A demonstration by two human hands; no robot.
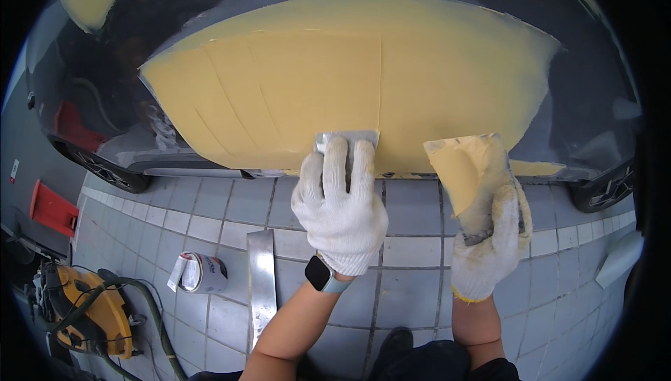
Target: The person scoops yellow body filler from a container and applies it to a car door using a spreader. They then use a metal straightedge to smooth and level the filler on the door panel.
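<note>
Yellow body filler [445, 66] covers a broad area of a dark car's side panel, with several fine ridges running down its left half. In a white knit glove, my left hand [341, 197] presses a flat metal spreader [324, 139] against the lower middle of the filler. My right hand [498, 229], gloved too, holds a wide putty board or spreader [461, 166] bearing a thick smear of the same filler, just in front of the panel's lower right. A smartwatch is on my left wrist.
On the tiled floor [409, 297] stand an open metal can [209, 274] and a long metal strip [262, 276]. A yellow vacuum machine [99, 307] with a green hose is at lower left, a red bin [55, 208] above it. Car wheels [107, 171] show at both sides.
</note>
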